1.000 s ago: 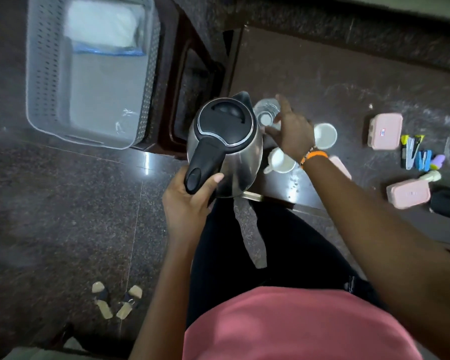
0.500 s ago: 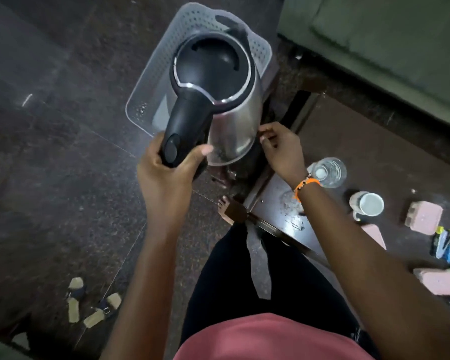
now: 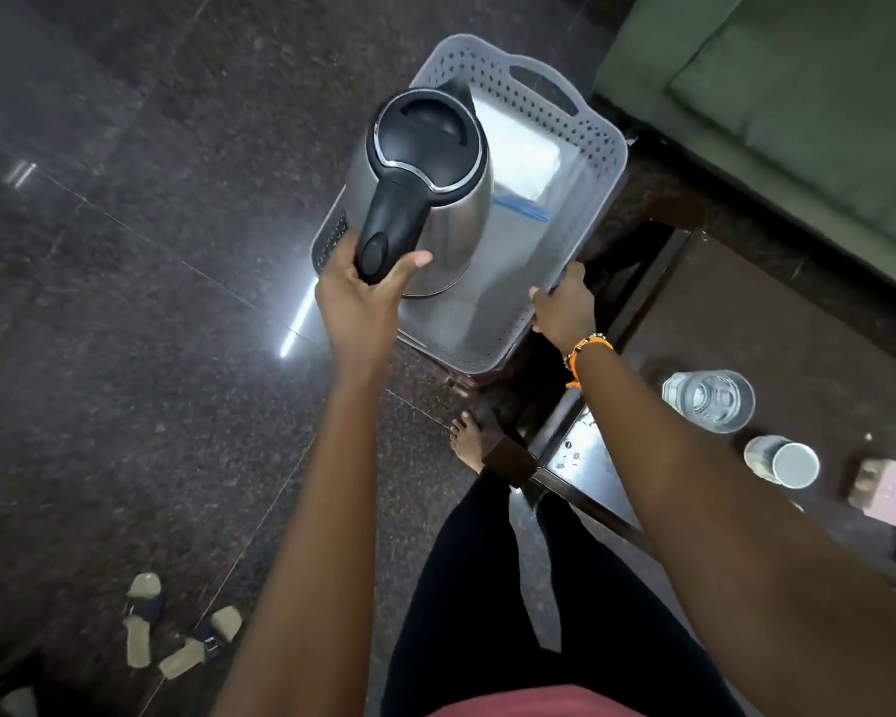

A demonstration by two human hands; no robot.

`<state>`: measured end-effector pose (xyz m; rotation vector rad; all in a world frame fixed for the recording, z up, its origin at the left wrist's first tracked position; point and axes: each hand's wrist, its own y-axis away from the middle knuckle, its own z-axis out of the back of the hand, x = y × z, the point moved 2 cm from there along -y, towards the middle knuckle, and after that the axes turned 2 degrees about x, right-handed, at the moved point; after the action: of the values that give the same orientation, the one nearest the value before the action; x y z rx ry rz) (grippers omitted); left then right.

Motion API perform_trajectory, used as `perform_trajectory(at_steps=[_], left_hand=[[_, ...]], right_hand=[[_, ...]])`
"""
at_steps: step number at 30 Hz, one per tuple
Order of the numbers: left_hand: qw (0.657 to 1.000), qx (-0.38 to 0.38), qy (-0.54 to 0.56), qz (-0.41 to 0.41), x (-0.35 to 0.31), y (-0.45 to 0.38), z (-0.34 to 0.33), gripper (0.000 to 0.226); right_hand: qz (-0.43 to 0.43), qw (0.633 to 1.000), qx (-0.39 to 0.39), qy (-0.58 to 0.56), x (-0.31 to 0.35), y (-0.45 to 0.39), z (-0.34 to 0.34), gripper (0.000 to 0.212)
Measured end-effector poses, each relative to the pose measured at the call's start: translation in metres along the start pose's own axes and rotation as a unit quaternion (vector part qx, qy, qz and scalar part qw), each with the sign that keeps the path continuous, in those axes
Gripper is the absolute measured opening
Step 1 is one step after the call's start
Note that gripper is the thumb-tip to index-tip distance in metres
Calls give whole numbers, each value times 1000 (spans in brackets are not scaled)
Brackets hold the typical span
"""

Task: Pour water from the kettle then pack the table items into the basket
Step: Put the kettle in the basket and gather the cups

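My left hand grips the black handle of the steel kettle, holding it upright over the left part of the grey perforated basket. My right hand holds the basket's near right rim. A white folded item with a blue strip lies inside the basket. On the dark table to the right stand a glass of water, a white cup and a pink box.
The basket rests on a dark wooden stool next to the table. A green sofa fills the upper right. My bare foot is on the dark stone floor, and a pair of sandals lies at lower left.
The kettle has moved from the table over to the basket. My right hand left the kettle's side and took the basket's rim. The view swung left.
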<state>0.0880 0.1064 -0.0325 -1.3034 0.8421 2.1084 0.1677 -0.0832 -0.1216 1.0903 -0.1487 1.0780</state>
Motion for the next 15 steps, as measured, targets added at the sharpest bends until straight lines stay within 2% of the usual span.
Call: perform_trajectory(at_steps=[3, 7, 9, 11, 13, 15], left_hand=[[1000, 7, 15, 9, 14, -4, 4, 24], [1000, 17, -25, 1, 21, 1, 2, 40], [1000, -1, -30, 0, 17, 4, 0, 45], [995, -50, -56, -59, 8, 13, -1, 45], [972, -98, -134, -167, -3, 29, -6, 34], [956, -77, -171, -227, -8, 51, -21, 23]], right_hand=[[-23, 1000, 1, -19, 0, -3, -4, 34], [-13, 999, -4, -37, -1, -3, -6, 31], [0, 999, -4, -53, -4, -2, -6, 32], [11, 998, -10, -54, -10, 0, -2, 33], [27, 999, -37, -26, -22, 3, 8, 31], [45, 996, -78, 14, -42, 7, 24, 27]])
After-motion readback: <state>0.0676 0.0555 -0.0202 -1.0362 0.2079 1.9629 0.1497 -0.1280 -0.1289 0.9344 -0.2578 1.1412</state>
